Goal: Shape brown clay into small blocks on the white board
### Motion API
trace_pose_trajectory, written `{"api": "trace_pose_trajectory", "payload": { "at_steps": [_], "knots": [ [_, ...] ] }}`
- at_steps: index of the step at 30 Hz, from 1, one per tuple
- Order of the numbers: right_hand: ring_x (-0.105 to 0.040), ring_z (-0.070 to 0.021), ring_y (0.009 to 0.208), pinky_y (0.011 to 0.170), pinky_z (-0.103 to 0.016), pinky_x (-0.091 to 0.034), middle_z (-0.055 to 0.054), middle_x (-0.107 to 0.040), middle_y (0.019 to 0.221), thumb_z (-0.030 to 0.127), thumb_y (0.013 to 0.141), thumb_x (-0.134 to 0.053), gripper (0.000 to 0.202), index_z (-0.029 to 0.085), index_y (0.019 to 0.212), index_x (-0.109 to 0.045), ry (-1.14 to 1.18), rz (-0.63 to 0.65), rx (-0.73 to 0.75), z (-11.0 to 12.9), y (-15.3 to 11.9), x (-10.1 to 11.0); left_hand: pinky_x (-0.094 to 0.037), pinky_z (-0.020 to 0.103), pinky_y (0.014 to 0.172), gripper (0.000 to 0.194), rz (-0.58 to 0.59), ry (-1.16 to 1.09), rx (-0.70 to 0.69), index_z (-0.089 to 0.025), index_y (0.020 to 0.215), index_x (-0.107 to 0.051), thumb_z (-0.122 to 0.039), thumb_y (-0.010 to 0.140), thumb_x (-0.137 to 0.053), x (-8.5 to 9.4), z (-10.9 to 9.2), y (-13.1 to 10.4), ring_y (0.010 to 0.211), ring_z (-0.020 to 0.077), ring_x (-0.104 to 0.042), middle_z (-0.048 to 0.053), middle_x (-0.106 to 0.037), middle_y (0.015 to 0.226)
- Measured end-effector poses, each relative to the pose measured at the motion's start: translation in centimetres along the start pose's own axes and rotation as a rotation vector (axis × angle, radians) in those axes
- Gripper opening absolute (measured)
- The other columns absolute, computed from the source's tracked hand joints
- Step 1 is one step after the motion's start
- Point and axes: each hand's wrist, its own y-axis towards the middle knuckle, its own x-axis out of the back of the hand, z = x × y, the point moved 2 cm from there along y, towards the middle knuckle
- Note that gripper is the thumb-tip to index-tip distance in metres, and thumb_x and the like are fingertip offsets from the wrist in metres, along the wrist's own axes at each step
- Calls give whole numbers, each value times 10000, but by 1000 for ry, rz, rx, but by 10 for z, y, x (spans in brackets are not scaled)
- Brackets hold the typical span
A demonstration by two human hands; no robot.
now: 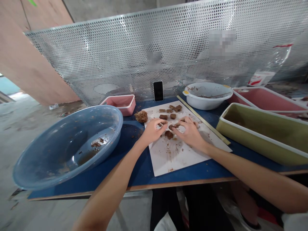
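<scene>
On a white board (158, 160) lie several short brown clay-like rolls (163, 117) and flatter pieces (178, 108). My right hand (190, 133) pinches a small brown clay-like lump (171, 127) between thumb and fingertips, just above the board. Opposite it, my left hand (152, 130) curves over the board's left side, thumb and index finger apart, with no piece clearly between them. A darker round lump (168, 134) sits below and between both hands, amid scattered crumbs. Beyond my left hand, a large rough brown lump (141, 116) rests at the board's edge.
A big blue basin (69, 144) holding some wet residue stands left. A pink tub (128, 106) and an upright phone (158, 91) are behind. At right are a wooden strip (204, 120), white basin (207, 102), green trough (260, 141), pink trough (269, 98) and plastic bottle (267, 67).
</scene>
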Motion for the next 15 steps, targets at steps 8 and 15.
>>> {"api": "trace_pose_trajectory", "payload": {
  "at_steps": [8, 15],
  "knots": [
    [-624, -363, 1238, 1061, -557, -480, -118, -679, 1194, 571, 1084, -572, 351, 279, 1024, -757, 94, 109, 73, -2, 1, 0, -573, 388, 943, 343, 126, -54, -59, -206, 938, -810, -496, 1058, -674, -1, 0, 2, 957, 257, -739, 77, -812, 972],
    [-624, -373, 1251, 1074, -590, -471, -109, -677, 1207, 684, 1026, -649, 420, 284, 1039, -776, 109, 136, 33, -1, 1, -1, -564, 369, 905, 286, 87, -74, 13, -200, 968, -820, -430, 1057, -675, -3, -2, 1, 945, 243, -729, 73, -811, 985]
  ]
}}
